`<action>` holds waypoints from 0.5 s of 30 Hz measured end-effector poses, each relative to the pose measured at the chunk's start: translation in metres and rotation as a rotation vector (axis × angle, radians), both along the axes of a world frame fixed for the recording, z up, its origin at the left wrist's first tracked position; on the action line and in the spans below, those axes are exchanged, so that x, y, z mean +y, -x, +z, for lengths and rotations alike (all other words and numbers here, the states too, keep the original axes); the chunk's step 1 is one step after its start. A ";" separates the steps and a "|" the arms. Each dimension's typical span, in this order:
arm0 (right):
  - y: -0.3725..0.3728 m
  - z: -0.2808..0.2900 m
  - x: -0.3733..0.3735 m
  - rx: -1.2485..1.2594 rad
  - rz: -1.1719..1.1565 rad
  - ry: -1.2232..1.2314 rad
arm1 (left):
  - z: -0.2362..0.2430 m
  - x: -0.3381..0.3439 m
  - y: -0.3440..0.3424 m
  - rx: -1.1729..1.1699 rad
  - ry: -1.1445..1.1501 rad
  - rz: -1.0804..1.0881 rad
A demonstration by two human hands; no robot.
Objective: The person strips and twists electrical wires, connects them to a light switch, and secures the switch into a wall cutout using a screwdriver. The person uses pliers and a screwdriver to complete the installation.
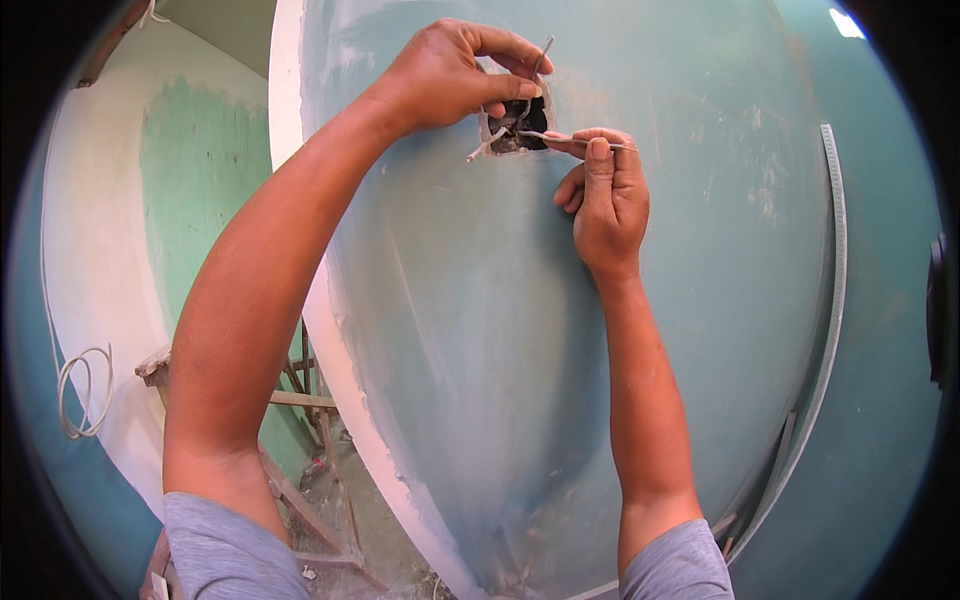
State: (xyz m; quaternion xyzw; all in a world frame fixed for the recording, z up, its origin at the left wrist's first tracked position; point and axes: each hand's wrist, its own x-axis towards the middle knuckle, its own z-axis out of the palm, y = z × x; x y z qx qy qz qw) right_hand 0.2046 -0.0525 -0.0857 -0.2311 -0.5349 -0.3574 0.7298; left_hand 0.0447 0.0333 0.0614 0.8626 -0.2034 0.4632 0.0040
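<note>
A square wall box [510,148] is sunk into the blue-green wall, its inside dark. Several wires come out of it. My left hand [455,75] is at the upper left of the box, thumb and fingers pinching a dark wire [544,52] that points up. To the right of the opening, my right hand [608,190] pinches a thin grey wire [560,136] between thumb and forefinger, its end pointing right. Another pale wire [484,148] with a bare tip sticks out to the lower left, touched by neither hand.
The blue-green wall [480,320] ends at a white edge [340,350] on the left. Past it stand wooden trestle pieces [300,500] on a dusty floor. A coiled white cable [85,395] hangs at far left. A pale perforated strip [838,230] runs down the right.
</note>
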 end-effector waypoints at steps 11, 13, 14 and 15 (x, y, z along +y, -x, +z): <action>0.013 0.000 0.007 -0.012 0.041 0.006 | -0.022 0.011 0.026 -0.201 -0.150 -0.007; 0.014 -0.003 0.024 0.003 0.097 0.016 | -0.024 0.011 0.039 -0.131 -0.142 -0.007; 0.010 -0.005 0.031 0.019 0.132 0.028 | -0.028 0.011 0.048 -0.092 -0.122 0.011; -0.005 -0.016 0.029 0.014 -0.120 0.093 | -0.036 -0.004 0.062 -0.048 -0.147 0.191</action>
